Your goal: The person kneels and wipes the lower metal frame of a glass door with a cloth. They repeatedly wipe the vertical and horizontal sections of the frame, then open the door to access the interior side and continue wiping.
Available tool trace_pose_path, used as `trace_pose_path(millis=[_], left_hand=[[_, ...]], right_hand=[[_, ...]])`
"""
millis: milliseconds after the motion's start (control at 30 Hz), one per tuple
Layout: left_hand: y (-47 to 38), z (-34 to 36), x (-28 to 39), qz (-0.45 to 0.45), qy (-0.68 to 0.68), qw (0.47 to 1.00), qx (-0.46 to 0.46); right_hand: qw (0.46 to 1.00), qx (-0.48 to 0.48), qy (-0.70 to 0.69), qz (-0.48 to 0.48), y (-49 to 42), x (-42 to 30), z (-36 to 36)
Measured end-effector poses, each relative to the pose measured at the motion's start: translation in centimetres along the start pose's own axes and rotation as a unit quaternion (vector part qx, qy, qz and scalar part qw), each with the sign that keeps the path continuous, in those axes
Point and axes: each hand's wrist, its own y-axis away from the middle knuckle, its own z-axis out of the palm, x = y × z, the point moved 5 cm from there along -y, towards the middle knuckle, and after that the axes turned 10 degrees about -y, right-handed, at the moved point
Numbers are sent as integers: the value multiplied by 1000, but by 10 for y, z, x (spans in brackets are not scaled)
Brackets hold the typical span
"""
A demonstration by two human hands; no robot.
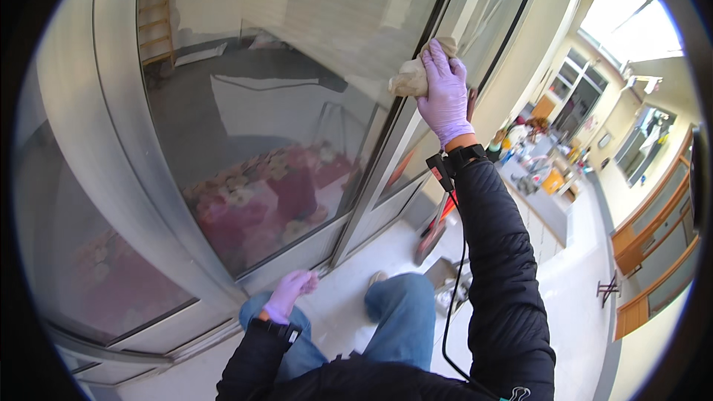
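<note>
My right hand, in a thin purple glove, presses a crumpled, dirty beige cloth against the metal frame edge of a glass sliding door. Part of the cloth shows left of the palm and part above the fingertips. Low down, near my knee, my left hand wears a matching glove; its fingers are curled and nothing shows in them. The door's lower metal rail lies just above that hand.
A broom and a dustpan stand at the right of my knees. Farther right, a counter bears many items, beyond it wooden-framed doors. A black cable hangs along my right sleeve. Through the glass, a wooden ladder shows.
</note>
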Motion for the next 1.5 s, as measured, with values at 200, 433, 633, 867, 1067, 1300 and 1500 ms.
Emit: trace_pose_path(millis=[200,433,633,867,1067,1300,1500], left_hand=[[18,-19,12,22,116,993,20],[38,-28,20,68,165,983,43],[35,-28,18,53,147,986,51],[12,-15,14,26,122,991,46],[1,-6,8,7,84,996,42],[-13,-6,6,-43,92,994,41],[-32,1,-2,-98,100,989,45]], right_hand=[[987,-151,-46,41,112,-24,55],[935,-342,-91,-27,239,-71,103],[956,-186,-224,43,221,-57,78],[944,192,-223,151,101,20,30],[925,203,-192,258,153,-8,87],[927,185,-202,257,318,-62,174],[880,57,-265,389,413,-85,230]])
